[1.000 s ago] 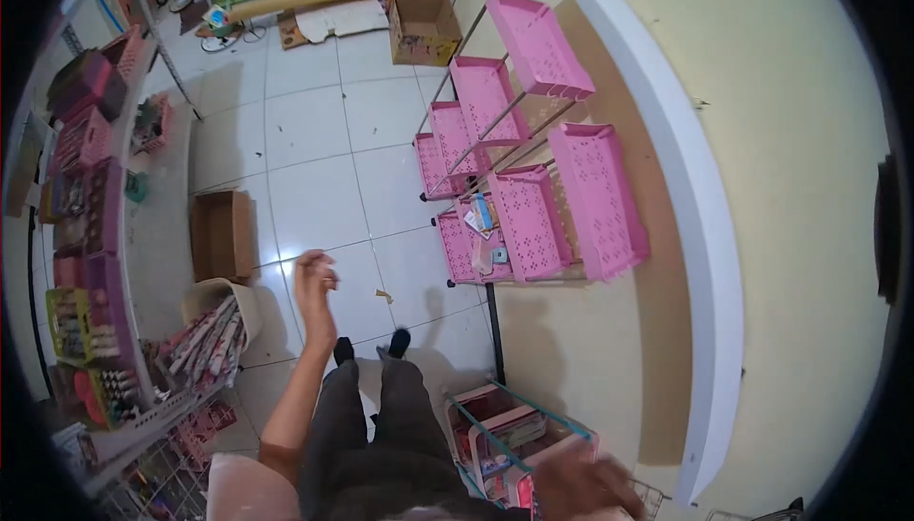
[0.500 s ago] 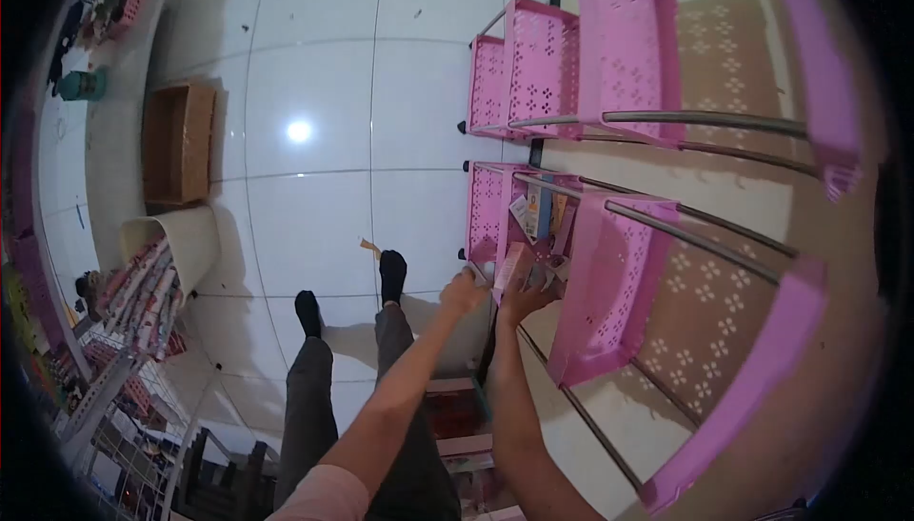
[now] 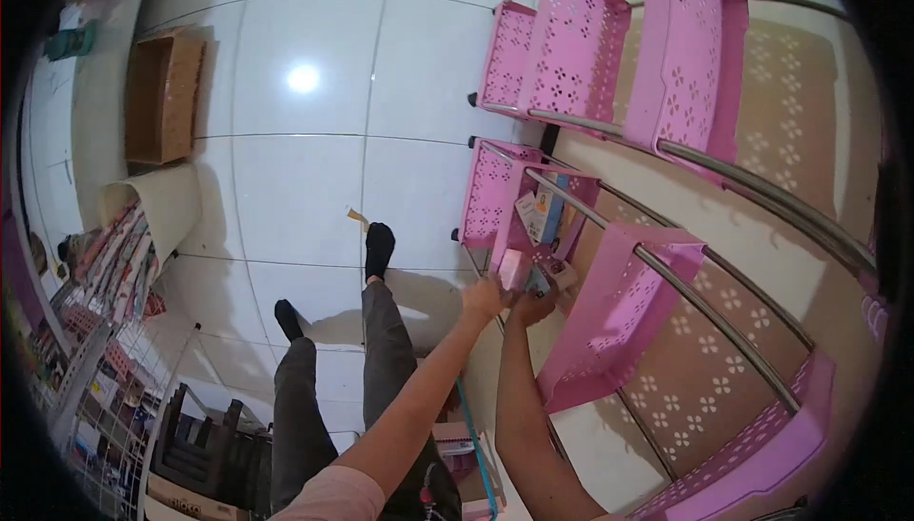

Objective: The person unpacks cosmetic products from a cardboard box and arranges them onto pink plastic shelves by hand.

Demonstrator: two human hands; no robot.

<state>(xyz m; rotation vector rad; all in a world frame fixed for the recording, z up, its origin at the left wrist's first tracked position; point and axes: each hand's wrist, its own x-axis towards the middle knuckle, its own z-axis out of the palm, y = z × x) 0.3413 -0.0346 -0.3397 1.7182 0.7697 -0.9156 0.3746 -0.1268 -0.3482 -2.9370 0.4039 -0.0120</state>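
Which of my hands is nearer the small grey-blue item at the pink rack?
Your right. The right hand is at the small grey-blue item; the left hand is farther, left of it, by the pale pink box.

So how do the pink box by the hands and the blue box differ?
Colour: the pink box is pale pink, the blue box blue and white. Shape: the blue box looks longer than the pink box. Place: the pink box is right by the left hand; the blue box lies farther from it. Both are at the same pink tray.
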